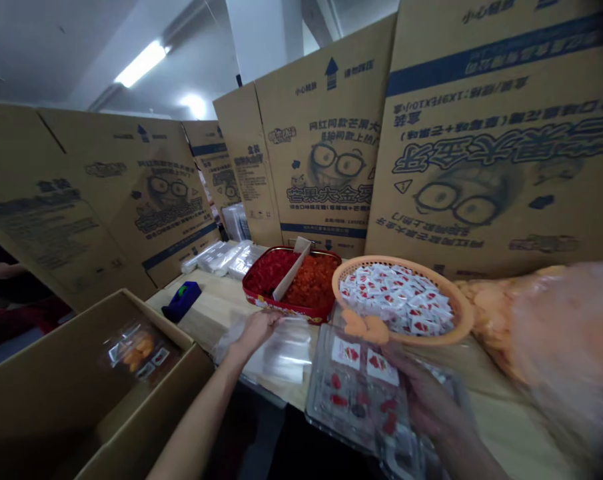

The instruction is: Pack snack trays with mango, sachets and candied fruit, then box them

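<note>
My left hand (255, 329) reaches forward over the table edge, fingers curled on a stack of clear plastic bags (286, 350) just in front of a red tin (291, 279) of red and orange pieces. My right hand (424, 393) grips a clear plastic tray (358, 390) holding small white sachets and red pieces, low at the front of the table. Above that tray stands an orange basket (458, 327) full of white sachets with red print, with two orange pieces at its near rim.
An open cardboard box (81, 400) at lower left holds one packed clear tray. A blue tape dispenser (182, 300) lies on the wooden table. Tall printed cartons wall in the table. A big clear bag of pale orange snacks (541, 333) sits at right. A person's arm shows at far left.
</note>
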A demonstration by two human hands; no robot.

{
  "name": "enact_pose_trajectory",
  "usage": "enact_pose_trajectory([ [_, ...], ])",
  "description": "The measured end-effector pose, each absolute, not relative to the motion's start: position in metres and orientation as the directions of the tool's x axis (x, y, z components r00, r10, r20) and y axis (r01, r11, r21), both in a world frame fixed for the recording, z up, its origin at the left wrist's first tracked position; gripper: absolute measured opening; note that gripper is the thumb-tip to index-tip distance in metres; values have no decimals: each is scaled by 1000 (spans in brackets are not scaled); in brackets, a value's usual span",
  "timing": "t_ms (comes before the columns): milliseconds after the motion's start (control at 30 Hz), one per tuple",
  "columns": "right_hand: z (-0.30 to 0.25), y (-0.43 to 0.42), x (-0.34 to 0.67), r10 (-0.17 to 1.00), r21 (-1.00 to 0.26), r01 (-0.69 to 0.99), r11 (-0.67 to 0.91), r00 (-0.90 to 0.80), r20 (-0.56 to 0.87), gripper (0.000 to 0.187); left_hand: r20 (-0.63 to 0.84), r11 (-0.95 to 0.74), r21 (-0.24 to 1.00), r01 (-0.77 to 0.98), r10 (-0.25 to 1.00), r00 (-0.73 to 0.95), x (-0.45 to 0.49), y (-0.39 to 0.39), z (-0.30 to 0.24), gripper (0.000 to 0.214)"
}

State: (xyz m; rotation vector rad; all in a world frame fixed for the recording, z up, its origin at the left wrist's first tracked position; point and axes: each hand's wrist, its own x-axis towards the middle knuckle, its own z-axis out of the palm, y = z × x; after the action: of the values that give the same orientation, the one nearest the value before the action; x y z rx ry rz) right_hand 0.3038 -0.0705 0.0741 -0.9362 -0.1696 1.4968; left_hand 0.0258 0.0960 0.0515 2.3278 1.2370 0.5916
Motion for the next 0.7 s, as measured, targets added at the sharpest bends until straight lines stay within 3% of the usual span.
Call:
enact_pose_trajectory([
  [167, 80, -72, 303, 890, -605, -783, -147, 161, -426, 22, 198, -530, 530, 662, 836, 511, 31, 94, 57, 21],
  [367, 78, -72, 308, 910, -612, -788, -75, 197, -365, 16, 236, -426, 520, 740, 904, 355, 32, 79, 81, 18],
  [533, 86, -59, 311, 889, -608, -792, 50, 313, -335, 17, 249, -392, 593, 704, 920, 303, 37, 62, 113, 30],
  [700, 113, -43, 308, 907, -540, -831, 134, 322, -271, 13, 294, -378, 703, 602, 926, 238, 43, 46, 132, 26],
])
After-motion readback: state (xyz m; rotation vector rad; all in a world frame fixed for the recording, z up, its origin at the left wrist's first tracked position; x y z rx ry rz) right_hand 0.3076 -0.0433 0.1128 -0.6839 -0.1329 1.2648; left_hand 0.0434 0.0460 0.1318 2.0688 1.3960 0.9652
